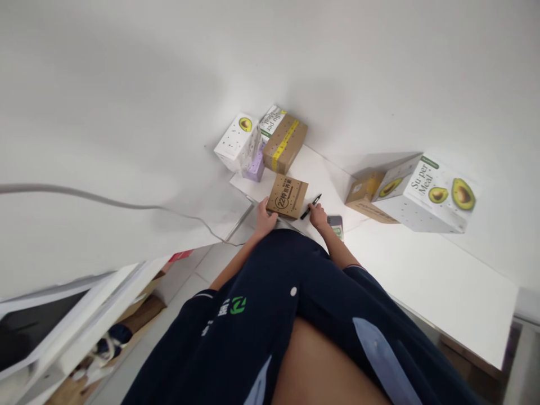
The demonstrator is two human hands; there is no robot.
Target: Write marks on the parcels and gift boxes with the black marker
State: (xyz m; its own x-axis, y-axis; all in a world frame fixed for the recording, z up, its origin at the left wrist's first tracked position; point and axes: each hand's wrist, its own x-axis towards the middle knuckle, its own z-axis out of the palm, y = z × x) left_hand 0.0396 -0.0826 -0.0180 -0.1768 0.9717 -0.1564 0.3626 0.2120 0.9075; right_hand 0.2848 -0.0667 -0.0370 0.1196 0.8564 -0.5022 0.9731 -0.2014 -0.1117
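Observation:
A small brown cardboard box (291, 194) with black print lies on the white table in front of me. My left hand (265, 218) grips its near left corner, thumb along the front edge and fingers at the side. Just right of the box, my right hand (318, 217) has its fingers closed on a black pen (315, 200), which slants up to the right. Beside that wrist a phone (336, 223) lies on the table, partly covered by my forearm.
Behind the box stand a white avocado-print box (237, 140), a purple box (255, 167) and a brown carton (287, 140) with yellow tape. A large white avocado box (439, 197) and a brown carton (365, 197) stand on the right. A grey cable (126, 203) hangs at left.

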